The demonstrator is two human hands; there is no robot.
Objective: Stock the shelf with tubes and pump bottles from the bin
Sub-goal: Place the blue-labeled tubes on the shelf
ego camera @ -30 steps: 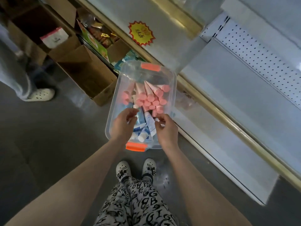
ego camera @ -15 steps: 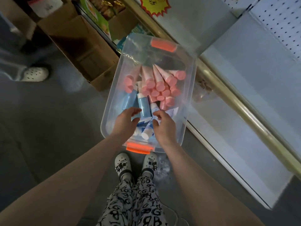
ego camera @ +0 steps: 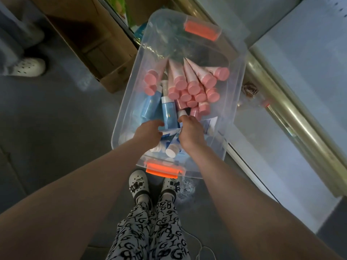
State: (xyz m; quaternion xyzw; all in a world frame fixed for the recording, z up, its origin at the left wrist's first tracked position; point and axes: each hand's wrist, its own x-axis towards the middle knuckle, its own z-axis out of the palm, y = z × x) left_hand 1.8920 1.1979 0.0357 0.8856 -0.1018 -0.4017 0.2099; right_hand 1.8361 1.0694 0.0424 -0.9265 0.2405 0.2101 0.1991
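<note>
A clear plastic bin (ego camera: 120, 126) with orange handles sits on the floor in front of my feet. Several pink-capped tubes (ego camera: 189, 81) lie piled at its far end. Blue bottles with white caps (ego camera: 169, 113) lie in the middle, and blue-and-white tubes (ego camera: 171, 149) at the near end. Both hands are inside the bin. My left hand (ego camera: 148, 134) has its fingers curled against the lower end of a blue bottle; its grip is hidden. My right hand (ego camera: 191, 132) curls its fingertips round a small white-capped tube (ego camera: 181, 113). The white shelf (ego camera: 300, 72) runs along the right.
A gold rail (ego camera: 281, 102) edges the shelf just right of the bin. Open cardboard boxes (ego camera: 90, 44) stand at the far left. Another person's white shoe (ego camera: 28, 67) is on the dark floor at left. My own shoes (ego camera: 139, 186) stand directly behind the bin.
My view has dropped closer to the bin. Both hands have slid a little further in among the blue-and-white tubes, toward the blue bottle.
</note>
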